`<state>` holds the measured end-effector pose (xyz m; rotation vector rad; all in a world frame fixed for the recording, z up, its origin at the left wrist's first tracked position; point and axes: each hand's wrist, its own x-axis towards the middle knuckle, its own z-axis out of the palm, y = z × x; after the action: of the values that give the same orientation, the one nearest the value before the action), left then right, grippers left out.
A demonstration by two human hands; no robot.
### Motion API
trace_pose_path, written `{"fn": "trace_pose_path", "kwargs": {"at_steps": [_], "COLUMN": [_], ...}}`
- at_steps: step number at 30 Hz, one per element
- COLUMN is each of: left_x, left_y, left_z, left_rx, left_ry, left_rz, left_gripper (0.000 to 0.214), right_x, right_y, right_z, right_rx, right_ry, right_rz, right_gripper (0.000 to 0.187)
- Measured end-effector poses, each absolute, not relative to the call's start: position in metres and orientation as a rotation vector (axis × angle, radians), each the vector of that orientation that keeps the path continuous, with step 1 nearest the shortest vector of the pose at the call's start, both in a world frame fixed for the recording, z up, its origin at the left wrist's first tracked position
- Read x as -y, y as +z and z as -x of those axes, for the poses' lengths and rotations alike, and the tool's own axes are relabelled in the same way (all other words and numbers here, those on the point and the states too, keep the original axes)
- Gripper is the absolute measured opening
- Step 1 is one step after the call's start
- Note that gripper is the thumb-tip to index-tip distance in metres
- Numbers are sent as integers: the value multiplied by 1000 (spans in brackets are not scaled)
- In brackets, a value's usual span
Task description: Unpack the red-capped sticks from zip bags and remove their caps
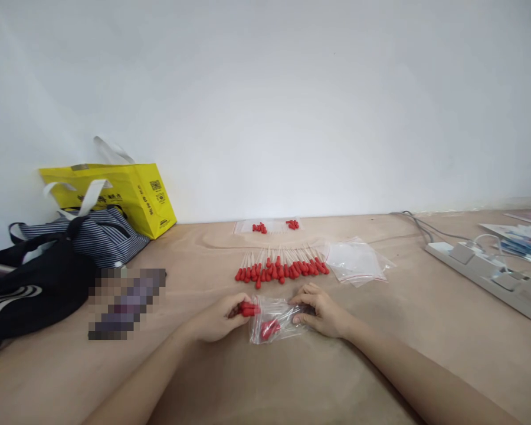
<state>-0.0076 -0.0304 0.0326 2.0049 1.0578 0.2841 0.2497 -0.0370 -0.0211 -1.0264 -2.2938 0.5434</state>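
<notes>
Pinching red pieces (249, 310), left hand (216, 319) | right hand (322, 310) curled on clear bag (287, 311), seemingly part-filled | towards 12 o'clock, I see many sticks (275, 271) unbagged, bagged pieces (293, 225) beyond

1. A plain, pale grey-white wall (292, 118) fills the view's upper half, brightest around its middle.
2. A light-brown tabletop (265, 386), faintly glossy, meets the wall along its far edge.
3. Soft, diffuse light leaves blurred shadows on the tabletop.
</notes>
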Motion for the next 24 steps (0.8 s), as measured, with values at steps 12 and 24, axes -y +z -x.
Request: {"fn": "trace_pose_path", "kwargs": {"at_steps": [12, 24], "left_x": [48, 63], "left_y": [37, 58], "left_z": [2, 38], "left_rx": [-1216, -1608], "left_ry": [238, -142], "left_rz": [-2231, -2226], "left_gripper": [13, 14], "right_x": [35, 36], "right_y": [-26, -24], "right_z": [-249, -250], "right_rx": [2288, 2300], "right_ry": [527, 522], "right_rz": [1027, 1024], "right_gripper": [32, 32]}}
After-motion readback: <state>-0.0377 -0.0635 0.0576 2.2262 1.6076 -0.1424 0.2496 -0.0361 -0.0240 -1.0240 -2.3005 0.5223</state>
